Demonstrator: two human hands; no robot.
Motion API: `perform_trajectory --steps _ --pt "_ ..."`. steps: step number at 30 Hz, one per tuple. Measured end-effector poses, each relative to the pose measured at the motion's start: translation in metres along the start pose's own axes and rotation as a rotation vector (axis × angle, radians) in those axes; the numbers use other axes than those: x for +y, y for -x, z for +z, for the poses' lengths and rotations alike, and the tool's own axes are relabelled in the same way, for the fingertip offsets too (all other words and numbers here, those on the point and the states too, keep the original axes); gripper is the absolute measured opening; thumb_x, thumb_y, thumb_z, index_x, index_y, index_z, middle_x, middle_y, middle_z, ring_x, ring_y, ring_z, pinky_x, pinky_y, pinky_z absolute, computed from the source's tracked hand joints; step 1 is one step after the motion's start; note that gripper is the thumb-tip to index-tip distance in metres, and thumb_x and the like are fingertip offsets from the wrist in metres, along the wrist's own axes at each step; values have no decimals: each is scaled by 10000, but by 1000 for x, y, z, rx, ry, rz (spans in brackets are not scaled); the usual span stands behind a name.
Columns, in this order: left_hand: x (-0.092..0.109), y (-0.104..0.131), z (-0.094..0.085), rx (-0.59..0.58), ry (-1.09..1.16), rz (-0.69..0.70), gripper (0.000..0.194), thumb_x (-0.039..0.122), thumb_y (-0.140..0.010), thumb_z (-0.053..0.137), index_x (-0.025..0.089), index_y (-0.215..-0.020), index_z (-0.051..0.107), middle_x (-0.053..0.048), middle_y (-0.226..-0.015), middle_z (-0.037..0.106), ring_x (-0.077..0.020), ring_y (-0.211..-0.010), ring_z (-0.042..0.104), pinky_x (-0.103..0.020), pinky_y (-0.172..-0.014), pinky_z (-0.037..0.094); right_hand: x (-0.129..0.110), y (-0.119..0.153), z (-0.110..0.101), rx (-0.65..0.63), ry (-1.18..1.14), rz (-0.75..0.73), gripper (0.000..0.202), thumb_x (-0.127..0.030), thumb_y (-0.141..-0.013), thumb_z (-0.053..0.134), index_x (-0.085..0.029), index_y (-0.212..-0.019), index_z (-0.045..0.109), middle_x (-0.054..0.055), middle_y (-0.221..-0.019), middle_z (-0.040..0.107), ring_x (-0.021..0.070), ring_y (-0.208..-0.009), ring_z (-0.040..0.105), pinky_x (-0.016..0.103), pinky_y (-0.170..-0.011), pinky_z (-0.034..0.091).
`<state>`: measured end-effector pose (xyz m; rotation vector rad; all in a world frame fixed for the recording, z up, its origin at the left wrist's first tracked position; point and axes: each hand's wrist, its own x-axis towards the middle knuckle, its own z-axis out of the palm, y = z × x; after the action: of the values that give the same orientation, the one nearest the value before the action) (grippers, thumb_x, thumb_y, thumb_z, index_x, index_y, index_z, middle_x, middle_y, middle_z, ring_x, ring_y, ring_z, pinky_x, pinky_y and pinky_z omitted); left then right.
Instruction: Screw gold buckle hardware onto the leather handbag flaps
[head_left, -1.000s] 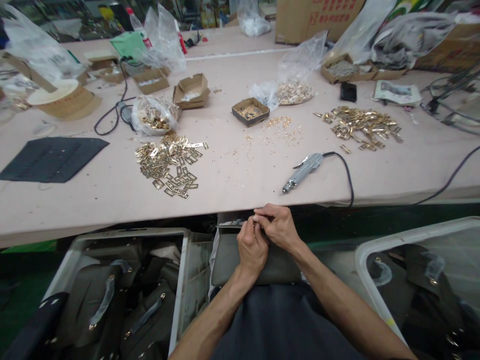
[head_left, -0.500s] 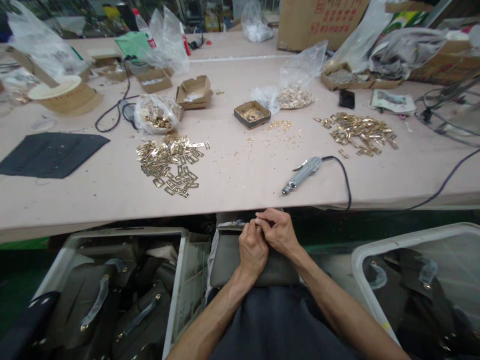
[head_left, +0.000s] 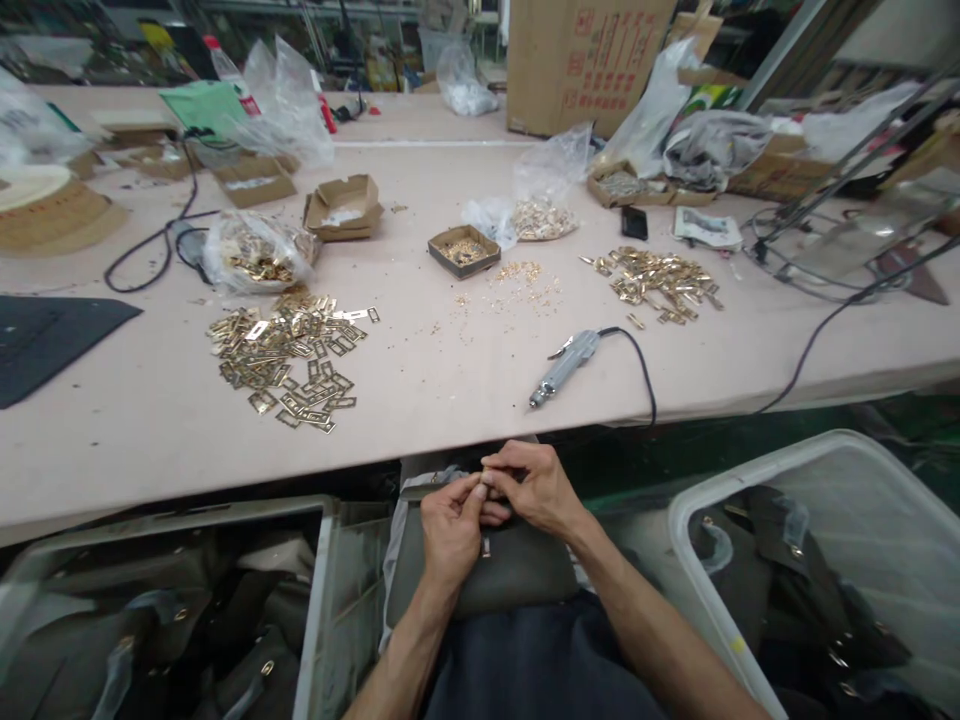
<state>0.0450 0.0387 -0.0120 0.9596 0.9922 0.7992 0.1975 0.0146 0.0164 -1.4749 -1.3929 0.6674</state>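
A dark grey-green bag (head_left: 517,575) lies on my lap, with a small metal fitting (head_left: 486,547) on its front. Above it, my left hand (head_left: 454,525) and my right hand (head_left: 532,485) meet at the fingertips. Both are closed in a pinch around something too small to make out. Beyond them on the table rests a grey electric screwdriver (head_left: 564,368), its cable running right. Gold rectangular plates (head_left: 300,360) form a pile at the left, and narrower gold pieces (head_left: 660,283) lie at the right.
Crates of bags stand on both sides, the left crate (head_left: 324,580) and the right crate (head_left: 679,530). On the table are a small box of tiny parts (head_left: 465,250), an open carton (head_left: 343,208), a phone (head_left: 634,223) and a large cardboard box (head_left: 585,65).
The view has turned to the right. My left hand's fingers have spread a little from their tighter curl, and the metal fitting on the bag now shows below my hands.
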Motion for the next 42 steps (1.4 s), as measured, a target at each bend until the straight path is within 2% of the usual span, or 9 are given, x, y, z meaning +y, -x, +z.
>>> perform_trajectory --steps 5,8,12,17,20,22,24,27,42 --pt "-3 -7 10 151 130 14 401 430 -808 772 71 -984 734 -114 -800 753 -202 -584 734 -268 -546 623 -17 -10 -42 278 190 0 193 -350 -941 685 -177 -928 767 45 -799 701 156 -646 622 268 -615 500" --pt "-5 -12 12 184 166 29 386 439 -816 760 74 -938 734 -111 -796 744 -211 -606 743 -263 -545 621 -7 -21 -73 484 344 90 284 -431 -938 665 -170 -1002 758 49 -809 709 169 -629 639 284 -614 516" --pt "-9 -15 13 205 185 42 393 445 -817 756 76 -947 729 -111 -797 742 -216 -613 746 -265 -544 619 19 -44 -97 532 519 217 459 -531 -898 659 -134 -1122 719 67 -771 706 212 -628 663 339 -682 545" --pt "-11 -15 13 195 191 52 364 435 -838 739 82 -925 730 -106 -787 743 -213 -611 746 -257 -546 613 23 -75 -88 525 726 276 557 -547 -861 683 -78 -1161 687 109 -723 690 331 -806 676 452 -838 508" --pt "-9 -13 12 198 187 53 350 429 -852 727 82 -897 730 -99 -757 737 -219 -614 746 -253 -541 610 6 -73 -60 625 735 152 403 -451 -923 634 -95 -1099 700 101 -747 664 291 -764 642 422 -813 497" --pt "-8 -13 11 192 193 53 337 420 -857 724 85 -898 732 -93 -752 737 -219 -607 742 -262 -538 611 -8 -60 -35 495 641 -29 280 -360 -970 575 -134 -1066 710 88 -804 647 230 -724 609 358 -762 497" --pt "-7 -12 9 193 203 69 315 394 -852 734 95 -947 744 -90 -774 748 -215 -625 742 -272 -556 618 -18 -41 -10 204 527 -171 220 -281 -978 560 -171 -1101 706 82 -893 639 203 -763 603 313 -745 500" --pt "-7 -12 8 195 184 116 298 357 -839 749 115 -1012 766 -97 -847 773 -212 -693 745 -283 -621 628 -19 -18 17 -18 462 -202 212 -182 -970 529 -181 -1105 692 103 -1037 613 204 -871 606 300 -777 515" --pt "-11 -4 1 155 116 113 291 357 -838 724 129 -1007 787 -81 -879 782 -216 -688 733 -303 -630 621 -10 -4 25 -167 502 -208 200 -75 -919 477 -168 -960 649 112 -1089 529 196 -852 554 289 -726 503"
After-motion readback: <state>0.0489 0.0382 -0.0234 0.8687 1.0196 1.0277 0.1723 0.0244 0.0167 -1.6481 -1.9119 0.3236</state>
